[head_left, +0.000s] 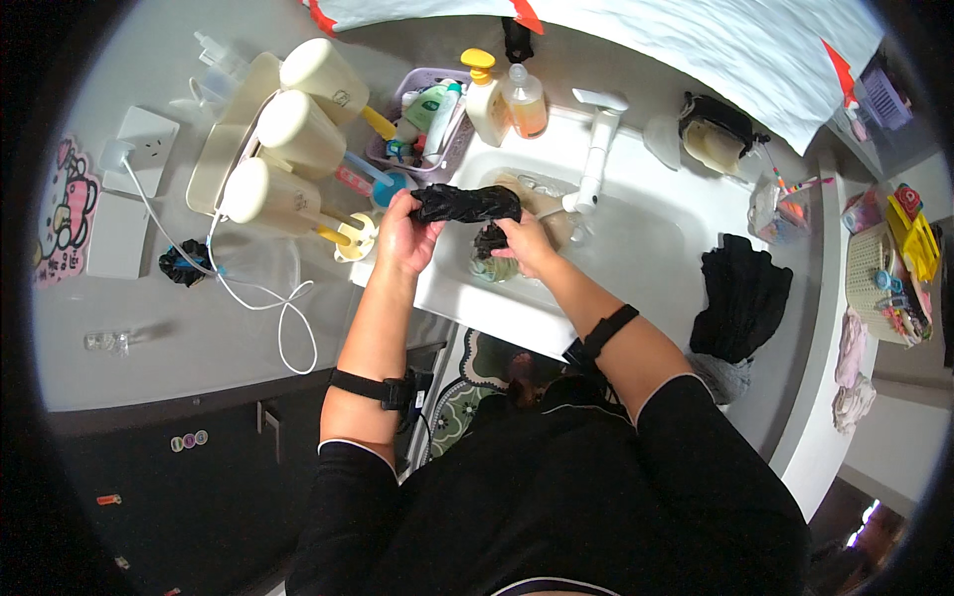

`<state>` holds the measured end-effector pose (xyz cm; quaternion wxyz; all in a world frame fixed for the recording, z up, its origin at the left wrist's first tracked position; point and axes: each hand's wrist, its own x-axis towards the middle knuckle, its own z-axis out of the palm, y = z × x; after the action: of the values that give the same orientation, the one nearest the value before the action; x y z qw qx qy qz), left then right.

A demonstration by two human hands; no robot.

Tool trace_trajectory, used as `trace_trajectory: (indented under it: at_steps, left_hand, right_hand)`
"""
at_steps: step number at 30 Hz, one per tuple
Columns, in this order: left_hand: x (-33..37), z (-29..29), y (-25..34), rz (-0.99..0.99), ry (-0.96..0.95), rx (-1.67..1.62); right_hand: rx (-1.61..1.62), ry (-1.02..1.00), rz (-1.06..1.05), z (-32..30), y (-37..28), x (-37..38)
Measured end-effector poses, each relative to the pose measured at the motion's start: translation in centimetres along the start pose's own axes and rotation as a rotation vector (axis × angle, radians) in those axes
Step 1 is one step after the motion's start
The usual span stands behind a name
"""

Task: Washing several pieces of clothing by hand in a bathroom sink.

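Observation:
A wet-looking black cloth (pixel 463 204) is bunched lengthwise between my hands, above the left part of a white sink (pixel 447 290). My left hand (pixel 403 238) grips its left end from below, thumb up against it. The right end is pinched in my right hand (pixel 529 245), and a dark fold hangs down beside those fingers. Exactly what garment it is cannot be made out. Below the cloth, some pale greenish fabric (pixel 493 269) lies in the basin, partly hidden by my right hand. A white faucet (pixel 594 164) reaches over the water just beyond that hand.
Behind the sink stand a yellow-topped pump bottle (pixel 485 107), an amber bottle (pixel 527 107) and a purple basket (pixel 397 157) of tubes. Cream cups (pixel 298 134) hang on the left wall near a white cable (pixel 281 328). Black clothing (pixel 740 298) rests on the right counter.

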<state>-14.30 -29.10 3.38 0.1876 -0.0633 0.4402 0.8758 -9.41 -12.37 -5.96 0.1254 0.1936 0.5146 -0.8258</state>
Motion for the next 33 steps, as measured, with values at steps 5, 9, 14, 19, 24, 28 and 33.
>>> trace_trajectory:
  at_steps: [5, 9, 14, 19, 24, 28, 33]
  left_hand:
    - [-0.2, 1.1, -5.7, -0.207, 0.124, 0.254]
    - [-0.9, 2.9, -11.0, -0.397, 0.042, 0.464]
    - [0.5, 2.4, -18.2, -0.4, -0.029, 0.673]
    - [0.9, 3.7, -21.9, -0.48, 0.051, 1.124]
    - [2.4, -2.3, -29.0, -0.334, -0.404, 1.584]
    - [1.8, 1.3, -29.8, -0.563, 0.156, 0.752]
    - [2.5, 3.0, -26.9, -0.92, 0.086, 0.42]
  right_hand:
    - [0.0, -0.218, -0.308, -4.4, -2.0, -3.6]
    - [-0.362, -0.103, -0.27, -8.5, -4.5, -8.1]
    - [-0.851, 0.294, -0.094, -15.7, -3.2, -9.4]
    - [-1.312, 0.42, 0.197, -20.1, -1.2, -9.0]
    - [-1.511, 0.432, 0.406, -17.7, 2.0, -6.6]
    - [-1.628, 0.166, 0.445, -18.0, 4.7, -5.6]
    - [-1.255, 0.381, 0.265, -20.2, 5.6, -3.1]
